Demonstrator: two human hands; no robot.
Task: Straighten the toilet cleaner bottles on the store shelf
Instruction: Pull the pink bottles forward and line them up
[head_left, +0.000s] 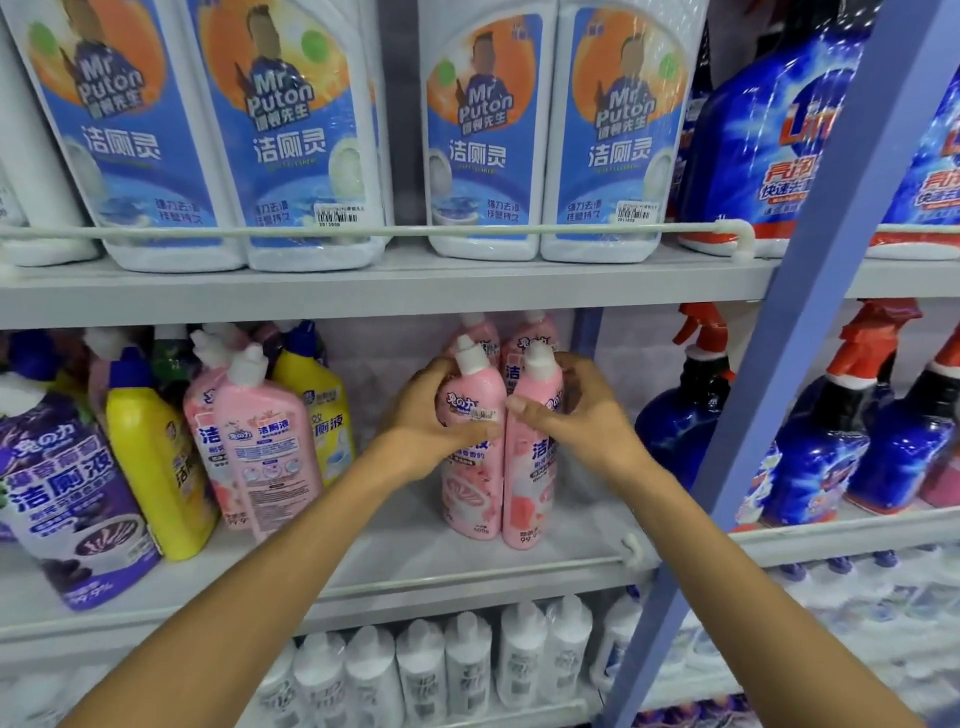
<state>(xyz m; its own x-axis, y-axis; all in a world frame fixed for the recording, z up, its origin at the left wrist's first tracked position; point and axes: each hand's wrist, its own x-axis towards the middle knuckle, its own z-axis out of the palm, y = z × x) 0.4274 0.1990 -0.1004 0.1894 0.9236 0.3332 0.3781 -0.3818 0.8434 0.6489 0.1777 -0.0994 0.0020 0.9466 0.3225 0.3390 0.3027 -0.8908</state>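
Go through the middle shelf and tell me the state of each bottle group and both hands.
Left hand: gripping the left pink bottle, upright.
Right hand: gripping the right pink bottle, upright.
Pink bottles on the left: tilted, one showing its back label.
Yellow bottle: leaning.
Purple bottle: leaning.
Spray bottles: upright.

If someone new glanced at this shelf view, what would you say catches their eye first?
Probably the two hands at centre, the left hand and right hand, each wrapped around a pink toilet cleaner bottle on the middle shelf. Next, the big white Mr Puton jugs lined up on the shelf above, then the leaning pink bottle to the left.
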